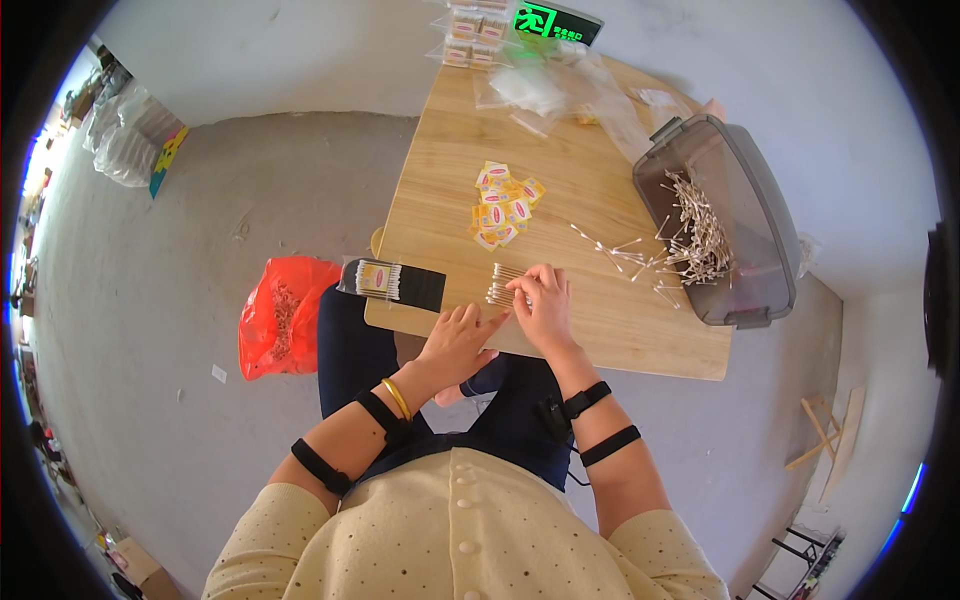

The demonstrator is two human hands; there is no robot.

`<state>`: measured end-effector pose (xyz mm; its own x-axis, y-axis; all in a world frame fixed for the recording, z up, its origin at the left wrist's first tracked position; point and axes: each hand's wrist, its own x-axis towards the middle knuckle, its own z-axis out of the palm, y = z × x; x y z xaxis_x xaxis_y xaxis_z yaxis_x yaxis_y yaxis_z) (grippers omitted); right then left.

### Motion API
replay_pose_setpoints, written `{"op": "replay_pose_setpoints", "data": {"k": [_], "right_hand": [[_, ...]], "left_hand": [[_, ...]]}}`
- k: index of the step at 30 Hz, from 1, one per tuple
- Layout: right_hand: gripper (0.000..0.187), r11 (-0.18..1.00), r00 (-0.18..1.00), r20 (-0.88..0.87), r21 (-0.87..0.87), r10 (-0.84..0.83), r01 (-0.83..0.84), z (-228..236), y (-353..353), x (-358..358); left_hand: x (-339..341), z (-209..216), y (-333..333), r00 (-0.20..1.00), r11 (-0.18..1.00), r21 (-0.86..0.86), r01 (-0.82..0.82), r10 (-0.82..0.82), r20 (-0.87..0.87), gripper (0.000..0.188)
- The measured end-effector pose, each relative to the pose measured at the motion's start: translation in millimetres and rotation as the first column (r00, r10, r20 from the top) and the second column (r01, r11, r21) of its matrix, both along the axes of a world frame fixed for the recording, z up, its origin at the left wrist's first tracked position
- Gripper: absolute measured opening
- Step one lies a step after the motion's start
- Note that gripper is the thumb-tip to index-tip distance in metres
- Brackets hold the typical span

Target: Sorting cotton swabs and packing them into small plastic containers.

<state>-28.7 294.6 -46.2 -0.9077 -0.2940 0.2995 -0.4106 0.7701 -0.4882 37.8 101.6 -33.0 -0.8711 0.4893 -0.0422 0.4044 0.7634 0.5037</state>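
A small row of cotton swabs [498,285] lies side by side near the table's front edge. My right hand [545,308] is over the row's right end, its fingers bent and pinched together on the swabs. Just left of it my left hand [458,345] rests at the table edge, fingers stretched out, the index finger reaching toward the swabs' near ends. It holds nothing. Left of my hands, a clear packet of swabs with a yellow-and-white card [378,279] sits on a black strip [423,288]. Beyond the row lies a pile of yellow-and-white cards [505,208].
On the right a grey translucent bin [745,190] lies tipped on its side, loose swabs [700,230] spilling out onto the wooden table [440,150]. Clear plastic bags [535,88] and stacked packets [473,40] are at the back. A red plastic bag [285,320] stands left of my leg.
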Motion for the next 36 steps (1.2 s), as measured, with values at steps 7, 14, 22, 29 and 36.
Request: {"op": "replay_pose_setpoints", "data": {"k": [7,14,22,29,36], "right_hand": [[0.015,1.000,0.999,-0.020,-0.015,-0.025,0.025,-1,-3,-10],[0.015,0.998,1.000,0.022,0.054,-0.013,0.012,-2,-2,-11],[0.016,0.998,0.999,0.012,0.031,-0.046,0.046,-4,-2,-18],[0.019,0.998,0.999,0.026,0.048,-0.048,0.047,-6,-2,-21],[0.025,0.998,0.999,0.046,0.056,-0.011,0.009,-8,3,-13]], "left_hand": [[1,-2,-1,1.000,1.000,-0.009,0.005,-0.005,-0.018,0.071],[1,0,0,1.000,1.000,-0.008,-0.004,0.004,-0.022,0.070],[2,-5,-1,0.999,1.000,-0.011,-0.003,0.003,-0.033,0.071],[2,-5,0,1.000,0.999,-0.033,-0.005,0.005,-0.021,0.071],[2,-4,0,1.000,0.999,-0.038,0.000,0.000,-0.014,0.071]]}}
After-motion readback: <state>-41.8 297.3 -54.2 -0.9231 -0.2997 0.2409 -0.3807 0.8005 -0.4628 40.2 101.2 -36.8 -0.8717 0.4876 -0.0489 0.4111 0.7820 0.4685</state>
